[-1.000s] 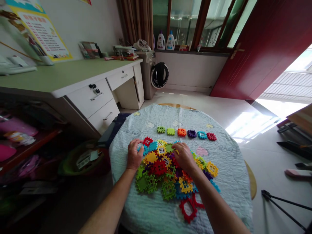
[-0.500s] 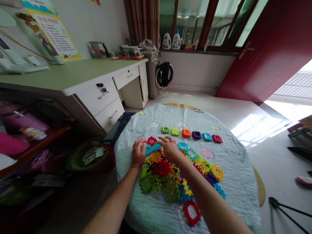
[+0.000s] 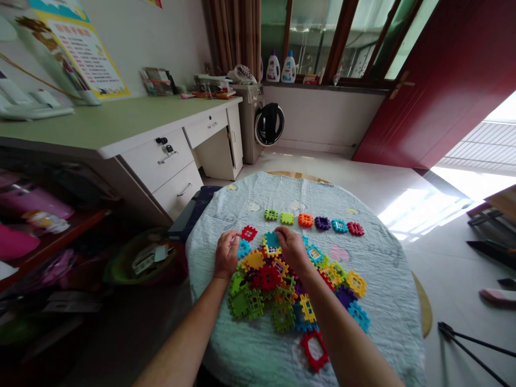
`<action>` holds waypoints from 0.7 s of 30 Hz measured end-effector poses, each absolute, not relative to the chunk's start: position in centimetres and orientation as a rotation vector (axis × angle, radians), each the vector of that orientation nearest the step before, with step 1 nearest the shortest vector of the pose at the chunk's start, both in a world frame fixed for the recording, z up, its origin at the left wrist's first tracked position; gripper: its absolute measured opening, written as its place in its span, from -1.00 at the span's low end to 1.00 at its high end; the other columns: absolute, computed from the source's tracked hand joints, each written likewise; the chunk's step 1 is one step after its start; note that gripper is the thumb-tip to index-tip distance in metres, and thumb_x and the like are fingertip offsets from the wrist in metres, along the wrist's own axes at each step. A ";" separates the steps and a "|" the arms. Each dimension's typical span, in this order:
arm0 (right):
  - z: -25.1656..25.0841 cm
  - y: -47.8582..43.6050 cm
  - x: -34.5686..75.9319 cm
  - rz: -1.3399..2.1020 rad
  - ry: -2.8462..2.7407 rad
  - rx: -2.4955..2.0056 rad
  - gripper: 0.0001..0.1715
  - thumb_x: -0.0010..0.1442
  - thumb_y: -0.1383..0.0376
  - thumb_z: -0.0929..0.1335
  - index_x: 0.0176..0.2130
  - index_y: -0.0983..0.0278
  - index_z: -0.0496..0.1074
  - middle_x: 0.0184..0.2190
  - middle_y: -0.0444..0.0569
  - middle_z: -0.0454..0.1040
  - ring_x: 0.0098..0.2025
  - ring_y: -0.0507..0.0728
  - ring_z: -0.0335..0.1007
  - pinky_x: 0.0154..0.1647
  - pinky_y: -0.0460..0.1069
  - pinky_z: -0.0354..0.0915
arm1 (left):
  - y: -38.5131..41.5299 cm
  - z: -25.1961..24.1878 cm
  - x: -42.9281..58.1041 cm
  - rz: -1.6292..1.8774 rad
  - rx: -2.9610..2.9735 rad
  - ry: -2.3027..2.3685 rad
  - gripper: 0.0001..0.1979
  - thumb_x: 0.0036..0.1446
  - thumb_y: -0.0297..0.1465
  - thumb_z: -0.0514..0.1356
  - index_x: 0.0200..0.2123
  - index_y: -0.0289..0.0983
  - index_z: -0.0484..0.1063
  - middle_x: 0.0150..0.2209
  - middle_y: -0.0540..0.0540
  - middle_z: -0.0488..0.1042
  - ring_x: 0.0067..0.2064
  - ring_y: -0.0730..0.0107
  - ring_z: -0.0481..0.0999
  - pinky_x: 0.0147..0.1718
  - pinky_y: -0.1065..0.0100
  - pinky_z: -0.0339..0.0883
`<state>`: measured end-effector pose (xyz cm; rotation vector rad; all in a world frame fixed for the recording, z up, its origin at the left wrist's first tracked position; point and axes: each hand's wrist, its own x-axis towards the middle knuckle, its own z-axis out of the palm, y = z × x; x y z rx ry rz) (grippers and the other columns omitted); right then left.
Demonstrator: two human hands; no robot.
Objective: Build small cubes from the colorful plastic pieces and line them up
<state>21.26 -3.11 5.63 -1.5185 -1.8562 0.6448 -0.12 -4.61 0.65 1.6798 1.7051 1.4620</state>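
Observation:
A heap of colourful interlocking plastic tiles (image 3: 282, 287) lies on a round table covered by a pale blue quilt (image 3: 379, 279). Beyond the heap, several small tiles (image 3: 314, 220) lie in a straight row: green, light green, orange, purple, teal, red. My left hand (image 3: 226, 253) rests at the heap's left edge, fingers curled beside a red tile (image 3: 249, 233). Over the top of the heap, my right hand (image 3: 293, 248) has its fingers bent down onto a teal tile (image 3: 271, 239). A red frame tile (image 3: 315, 349) lies alone at the near edge.
A green-topped desk (image 3: 100, 126) with white drawers stands at the left. A washing machine (image 3: 258, 121) and detergent bottles (image 3: 281, 67) are at the back. A green basin (image 3: 141, 260) sits on the floor by the table. A red door (image 3: 443, 80) stands open at the right.
My right hand swept left across the heap, then drew back a little onto a teal tile at the top. My left hand stayed at the heap's left edge.

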 end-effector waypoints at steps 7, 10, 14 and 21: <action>6.2 -4.6 23.6 0.537 -2.064 -1.769 -0.63 0.18 0.35 0.30 0.00 0.28 0.43 -0.10 0.07 0.48 -0.04 0.16 0.37 -0.03 -0.03 0.20 | -4.8 0.5 0.1 1.339 1.638 1.687 -0.72 0.20 -0.23 0.03 -0.27 -0.23 0.47 -0.22 -0.11 0.51 -0.14 0.24 0.50 -0.08 0.23 0.38; 6.1 -5.2 23.7 0.426 -2.122 -1.822 -0.57 0.19 0.28 0.32 0.06 0.29 0.39 -0.05 0.12 0.44 0.03 0.20 0.31 0.04 0.00 0.16 | -4.9 0.5 0.1 1.319 1.618 1.687 -0.71 0.20 -0.22 0.02 -0.27 -0.23 0.47 -0.23 -0.10 0.53 -0.14 0.25 0.50 -0.06 0.24 0.37; 5.8 -5.8 23.1 0.384 -2.196 -1.902 -0.48 0.15 0.11 0.37 0.06 0.27 0.39 -0.09 0.12 0.43 -0.02 0.25 0.29 0.00 0.04 0.17 | -4.9 0.5 0.0 1.336 1.562 1.707 -0.69 0.19 -0.20 0.02 -0.26 -0.23 0.48 -0.23 -0.10 0.54 -0.15 0.26 0.51 -0.08 0.26 0.38; 5.2 -6.4 22.7 0.349 -2.155 -1.860 -0.44 0.05 0.26 0.37 0.07 0.25 0.39 -0.05 0.10 0.42 -0.01 0.26 0.25 0.03 0.05 0.14 | -4.6 1.0 -0.3 1.254 1.561 1.695 -0.73 0.13 -0.27 0.01 -0.28 -0.23 0.47 -0.25 -0.09 0.54 -0.16 0.26 0.51 -0.08 0.25 0.38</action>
